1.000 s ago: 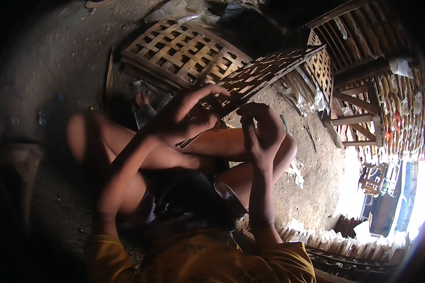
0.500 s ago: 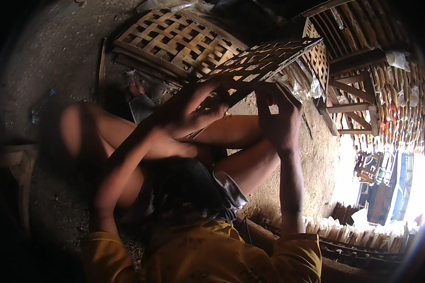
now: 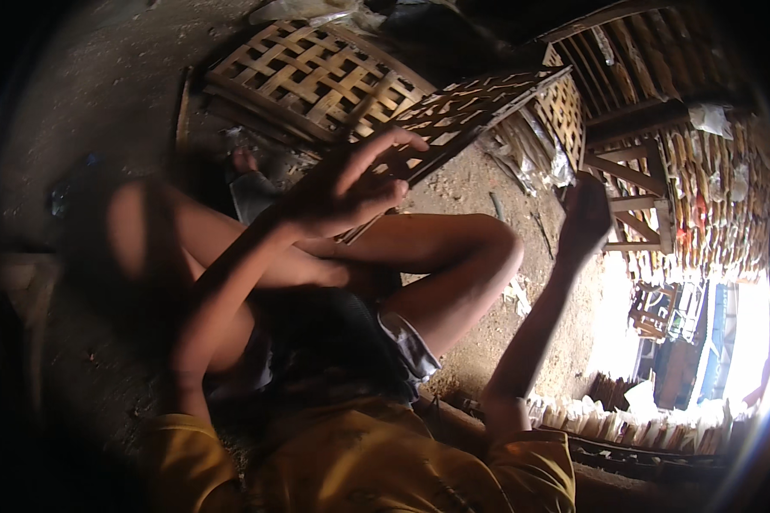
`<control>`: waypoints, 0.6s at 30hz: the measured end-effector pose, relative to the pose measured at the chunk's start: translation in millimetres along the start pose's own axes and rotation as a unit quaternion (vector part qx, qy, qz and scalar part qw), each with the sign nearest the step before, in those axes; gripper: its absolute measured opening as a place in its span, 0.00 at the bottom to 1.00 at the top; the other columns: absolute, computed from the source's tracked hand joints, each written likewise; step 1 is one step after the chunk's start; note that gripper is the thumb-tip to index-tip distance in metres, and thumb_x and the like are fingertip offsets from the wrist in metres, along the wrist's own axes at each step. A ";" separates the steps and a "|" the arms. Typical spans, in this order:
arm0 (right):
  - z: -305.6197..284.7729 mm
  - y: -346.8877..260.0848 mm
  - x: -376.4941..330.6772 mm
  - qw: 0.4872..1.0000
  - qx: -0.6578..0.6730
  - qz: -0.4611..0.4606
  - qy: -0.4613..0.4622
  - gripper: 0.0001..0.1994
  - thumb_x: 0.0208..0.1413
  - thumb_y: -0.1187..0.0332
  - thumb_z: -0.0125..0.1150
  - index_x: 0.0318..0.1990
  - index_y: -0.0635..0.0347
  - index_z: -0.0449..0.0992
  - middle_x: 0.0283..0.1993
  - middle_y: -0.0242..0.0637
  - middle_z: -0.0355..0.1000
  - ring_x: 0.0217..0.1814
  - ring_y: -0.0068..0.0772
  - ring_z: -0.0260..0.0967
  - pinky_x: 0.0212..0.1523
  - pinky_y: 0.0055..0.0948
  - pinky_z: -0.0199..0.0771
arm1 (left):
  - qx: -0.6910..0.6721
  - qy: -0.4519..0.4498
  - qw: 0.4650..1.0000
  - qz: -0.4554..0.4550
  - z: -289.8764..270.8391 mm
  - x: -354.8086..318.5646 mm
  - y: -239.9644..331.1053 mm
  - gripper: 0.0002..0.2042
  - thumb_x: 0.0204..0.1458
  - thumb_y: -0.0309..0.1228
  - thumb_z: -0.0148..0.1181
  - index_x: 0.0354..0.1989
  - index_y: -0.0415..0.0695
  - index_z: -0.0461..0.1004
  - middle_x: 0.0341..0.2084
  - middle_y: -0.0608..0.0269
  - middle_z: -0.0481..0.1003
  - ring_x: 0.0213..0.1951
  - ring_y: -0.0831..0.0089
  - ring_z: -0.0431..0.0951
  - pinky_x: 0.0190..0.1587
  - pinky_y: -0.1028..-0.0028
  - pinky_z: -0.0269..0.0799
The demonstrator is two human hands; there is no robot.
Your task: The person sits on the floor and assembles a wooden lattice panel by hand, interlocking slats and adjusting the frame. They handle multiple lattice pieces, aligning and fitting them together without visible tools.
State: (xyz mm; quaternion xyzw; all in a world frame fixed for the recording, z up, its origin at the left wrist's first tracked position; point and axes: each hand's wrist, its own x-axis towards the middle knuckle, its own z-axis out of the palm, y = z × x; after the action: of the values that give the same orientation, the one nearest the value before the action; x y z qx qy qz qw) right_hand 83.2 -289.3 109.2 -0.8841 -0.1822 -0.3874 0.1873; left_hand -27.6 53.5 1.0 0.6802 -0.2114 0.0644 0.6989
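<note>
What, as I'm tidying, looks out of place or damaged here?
Pale scraps lie on the floor beside the right knee, and crumpled plastic lies beyond the stacked panels; both look like litter. The slanted woven panel at the left hand shows no clear damage.

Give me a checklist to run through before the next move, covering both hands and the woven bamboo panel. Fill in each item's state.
1. Left hand at the woven bamboo panel: ok, it is by the panel's long edge nearest the body.
2. Left hand's hold firm: cannot tell; its index finger and thumb are spread apart, the rest hidden.
3. Right hand on the panel: not ok, it is well out to the right, apart from it.
4. Right hand empty: cannot tell, it is dark and blurred.
5. Panel clear of the stacked woven panels behind: cannot tell, they overlap in this view.
</note>
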 end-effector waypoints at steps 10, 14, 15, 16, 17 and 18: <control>23.6 -131.5 -35.0 0.931 0.290 0.018 -0.220 0.11 0.56 0.85 0.59 0.44 0.63 0.80 0.38 0.36 0.83 0.38 0.26 0.82 0.40 0.26 0.79 | -0.023 -0.006 0.999 0.028 2.4 -8.6 -7.3 0.24 0.62 0.29 0.60 0.66 0.45 0.65 0.42 0.64 0.75 0.43 0.77 0.76 0.50 0.71 0.74; 24.9 -139.6 -35.3 0.935 0.230 -0.003 -0.271 0.06 0.61 0.81 0.59 0.40 0.62 0.81 0.39 0.36 0.81 0.38 0.24 0.78 0.41 0.25 0.77 | -0.037 0.010 0.998 0.044 5.2 -8.8 -10.2 0.22 0.60 0.26 0.60 0.64 0.46 0.67 0.35 0.67 0.75 0.41 0.76 0.77 0.49 0.70 0.74; 27.6 -141.1 -36.0 0.936 0.229 0.001 -0.268 0.06 0.60 0.81 0.59 0.40 0.62 0.81 0.37 0.36 0.81 0.38 0.24 0.78 0.41 0.25 0.77 | -0.045 0.011 0.998 0.044 4.4 -8.6 -9.8 0.23 0.60 0.26 0.60 0.64 0.46 0.67 0.35 0.67 0.75 0.40 0.76 0.77 0.49 0.70 0.74; 28.4 -140.3 -38.6 0.938 0.225 0.008 -0.264 0.06 0.60 0.81 0.60 0.41 0.62 0.81 0.36 0.35 0.81 0.37 0.23 0.78 0.41 0.25 0.77 | -0.044 0.012 0.998 0.045 5.4 -8.7 -8.5 0.23 0.59 0.26 0.60 0.64 0.46 0.67 0.35 0.66 0.75 0.40 0.76 0.77 0.49 0.70 0.74; 28.5 -139.4 -40.4 0.940 0.221 0.015 -0.261 0.06 0.60 0.80 0.60 0.41 0.62 0.81 0.35 0.34 0.80 0.37 0.23 0.78 0.41 0.25 0.77 | -0.043 0.013 0.998 0.046 6.2 -8.9 -5.8 0.23 0.59 0.27 0.60 0.64 0.46 0.67 0.35 0.66 0.75 0.40 0.76 0.77 0.49 0.70 0.74; 28.1 -139.0 -40.8 0.941 0.218 0.012 -0.260 0.06 0.60 0.80 0.61 0.42 0.61 0.81 0.35 0.34 0.80 0.37 0.22 0.78 0.41 0.25 0.77 | -0.042 0.013 0.998 0.047 6.9 -8.7 -4.2 0.24 0.59 0.27 0.61 0.64 0.46 0.67 0.35 0.66 0.75 0.40 0.75 0.77 0.49 0.70 0.74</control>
State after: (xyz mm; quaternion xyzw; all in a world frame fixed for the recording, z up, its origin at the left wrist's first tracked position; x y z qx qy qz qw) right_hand 9.7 -163.2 87.2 -0.8939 -0.2939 -0.0923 0.3258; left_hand -35.3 48.2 -6.3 0.6389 -0.2362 0.0974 0.7256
